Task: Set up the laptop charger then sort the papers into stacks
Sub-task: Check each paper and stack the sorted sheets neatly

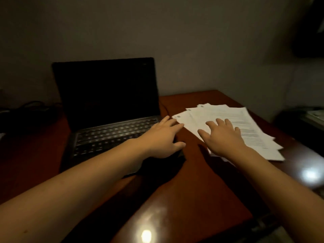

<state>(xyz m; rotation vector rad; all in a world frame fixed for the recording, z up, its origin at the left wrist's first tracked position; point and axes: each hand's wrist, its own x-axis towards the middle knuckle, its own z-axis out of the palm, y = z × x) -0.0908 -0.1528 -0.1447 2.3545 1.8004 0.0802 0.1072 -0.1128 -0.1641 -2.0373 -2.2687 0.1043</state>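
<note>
Over on the right of the reddish worktop [192, 181] sits one loose fan of papers [245, 123] — white printed sheets, corners splayed, at least four showing, exact count's hard to call. Right grip [222, 135] lies flat on them, fingers spread, clutching nothing. Left grip [163, 137] is released too, fingers stretched out above the right edge of the one laptop [108, 95], tips just beside the nearest paper corner — can't tell if touching. Laptop's open, screen dark. Far left, a dark tangle of cables [33, 107].
</note>
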